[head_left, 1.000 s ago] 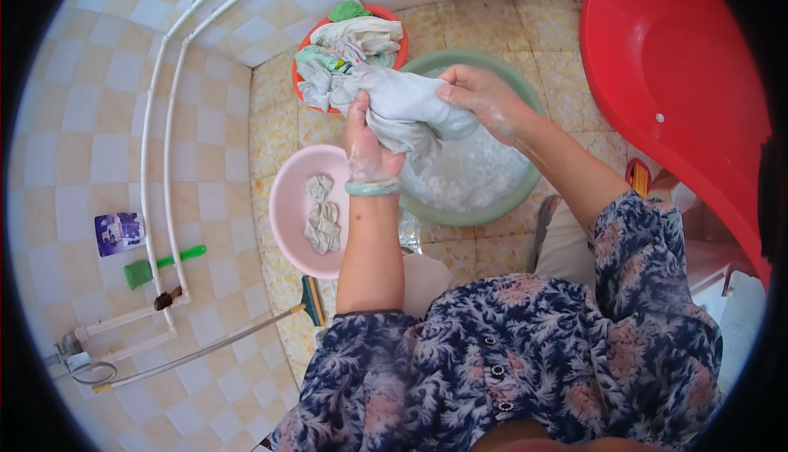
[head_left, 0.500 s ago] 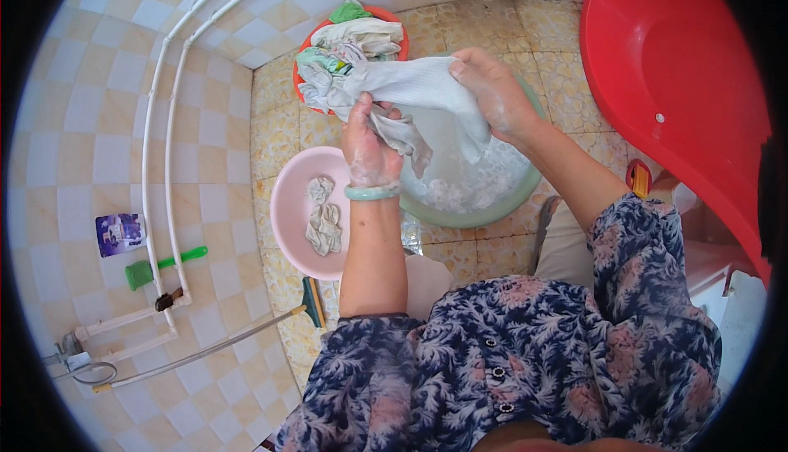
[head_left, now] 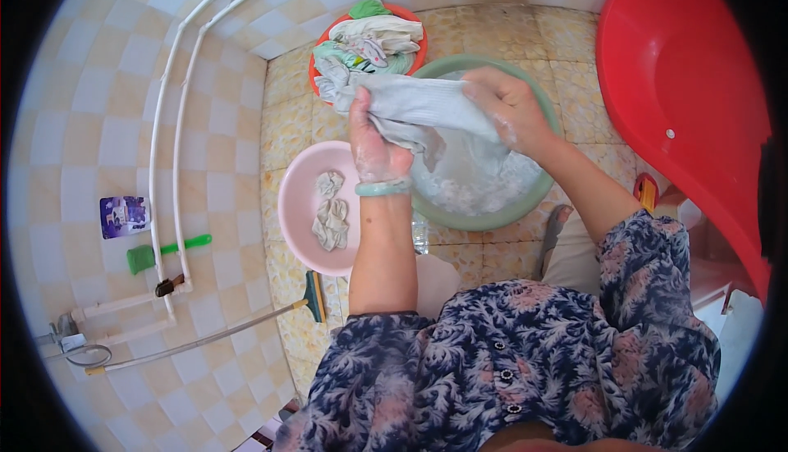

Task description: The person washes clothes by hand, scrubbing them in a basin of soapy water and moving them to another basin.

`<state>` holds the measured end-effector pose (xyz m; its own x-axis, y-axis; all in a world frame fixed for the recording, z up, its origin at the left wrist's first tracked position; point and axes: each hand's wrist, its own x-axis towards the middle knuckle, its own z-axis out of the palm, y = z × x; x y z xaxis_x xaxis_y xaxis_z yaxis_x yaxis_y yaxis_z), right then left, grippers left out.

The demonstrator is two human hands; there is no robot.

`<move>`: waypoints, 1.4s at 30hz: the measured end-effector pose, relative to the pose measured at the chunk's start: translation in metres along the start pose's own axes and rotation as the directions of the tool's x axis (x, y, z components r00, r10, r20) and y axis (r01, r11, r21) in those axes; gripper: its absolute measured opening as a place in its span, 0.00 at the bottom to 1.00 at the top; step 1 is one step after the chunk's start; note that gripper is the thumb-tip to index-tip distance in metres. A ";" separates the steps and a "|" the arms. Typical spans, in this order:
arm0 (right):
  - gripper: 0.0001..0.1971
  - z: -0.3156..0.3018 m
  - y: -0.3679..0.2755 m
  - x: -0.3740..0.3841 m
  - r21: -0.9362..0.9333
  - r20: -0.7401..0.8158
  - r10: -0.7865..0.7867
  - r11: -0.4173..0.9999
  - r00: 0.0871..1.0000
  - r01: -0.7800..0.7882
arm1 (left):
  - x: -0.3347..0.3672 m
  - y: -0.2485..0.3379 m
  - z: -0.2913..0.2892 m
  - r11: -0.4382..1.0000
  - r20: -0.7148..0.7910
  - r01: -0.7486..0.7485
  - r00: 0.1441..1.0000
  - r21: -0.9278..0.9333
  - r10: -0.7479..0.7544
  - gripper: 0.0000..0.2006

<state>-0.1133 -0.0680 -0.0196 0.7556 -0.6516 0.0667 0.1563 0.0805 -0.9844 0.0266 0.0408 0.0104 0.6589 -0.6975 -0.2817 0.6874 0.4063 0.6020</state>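
Note:
A wet, pale sock [head_left: 423,101] is stretched between my two hands above a green basin [head_left: 480,224] of cloudy, foamy water. My left hand [head_left: 379,139], with a pale green bangle at the wrist, grips one end, thumb up. A greyish end of the fabric droops below its fingers. My right hand [head_left: 515,109] is closed round the other end, its fingers bunched over the knit and slightly blurred. Beside my left forearm a pink basin [head_left: 287,214] holds two small crumpled pale cloths [head_left: 332,224].
An orange-red basin [head_left: 422,32] heaped with white and green laundry stands beyond my left hand. A large red tub [head_left: 657,66] fills the right side. Along the left wall are white pipes [head_left: 168,132], a green brush [head_left: 141,259] and a long-handled squeegee [head_left: 313,296].
My right hand has turned and its fingers have closed further over the sock's end; the part that hung below it is now mostly gathered or hidden. The whole view has shifted slightly.

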 end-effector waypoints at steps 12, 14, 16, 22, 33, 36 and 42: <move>0.06 -0.017 -0.013 0.011 0.119 -0.013 0.088 0.989 0.996 -0.086 | 0.004 0.016 -0.005 0.982 0.280 0.146 0.954 -0.121 -0.107 0.11; 0.07 -0.016 -0.007 0.014 -0.158 0.012 0.137 0.978 0.991 -0.133 | -0.002 0.009 -0.006 0.994 0.128 0.108 0.986 -0.028 -0.103 0.09; 0.07 -0.026 0.007 0.013 -0.255 0.130 0.186 0.955 0.974 -0.149 | -0.001 -0.006 0.001 0.997 -0.004 0.064 0.998 0.053 -0.064 0.08; 0.16 -0.028 0.008 0.002 -0.196 0.348 0.228 0.966 0.909 -0.167 | -0.018 -0.033 0.011 0.976 0.130 0.148 0.977 0.161 -0.170 0.08; 0.14 -0.017 -0.013 0.009 0.034 0.329 0.209 0.972 0.921 -0.233 | -0.033 -0.014 0.028 0.946 0.178 0.136 0.965 0.293 -0.194 0.09; 0.08 -0.010 -0.015 0.007 -0.001 0.170 0.165 0.986 0.972 -0.167 | -0.030 -0.026 0.020 0.920 0.109 -0.026 0.994 0.392 -0.018 0.08; 0.05 0.002 -0.028 0.007 0.100 0.040 0.099 0.990 0.994 -0.102 | -0.021 -0.022 0.026 0.810 -0.088 -0.076 0.984 0.581 0.155 0.09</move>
<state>-0.1113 -0.0729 0.0090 0.7924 -0.6095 -0.0244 0.1411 0.2221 -0.9648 -0.0101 0.0309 0.0224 0.7818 -0.5714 -0.2495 0.3293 0.0387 0.9434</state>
